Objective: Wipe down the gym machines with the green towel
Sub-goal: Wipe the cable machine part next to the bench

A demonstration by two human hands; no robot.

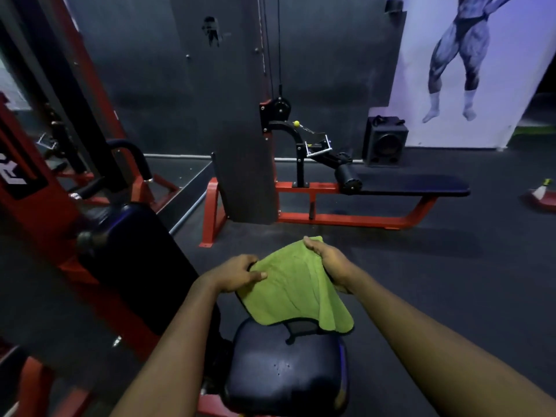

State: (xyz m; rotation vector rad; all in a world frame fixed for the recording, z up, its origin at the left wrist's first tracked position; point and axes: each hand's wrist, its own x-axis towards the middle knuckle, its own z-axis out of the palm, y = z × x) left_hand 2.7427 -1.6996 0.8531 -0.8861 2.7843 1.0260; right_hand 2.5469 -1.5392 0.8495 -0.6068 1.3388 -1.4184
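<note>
Lettering (12, 176) on the red frame (42, 212) left of the black seat (285, 365) is mostly cut off, just a white "R" readable. Green towel (291, 293) hangs spread over the seat's far edge, left hand (237, 273) pinching its left edge, right hand (328, 260) gripping the far corner. Red-and-black bench (415, 185) sits well beyond the seat.

Only part of a white marking, resembling a letter R, can be made out on a black label (18, 173) fixed to the red machine frame (45, 215). The remainder is cut off by the left edge.
</note>
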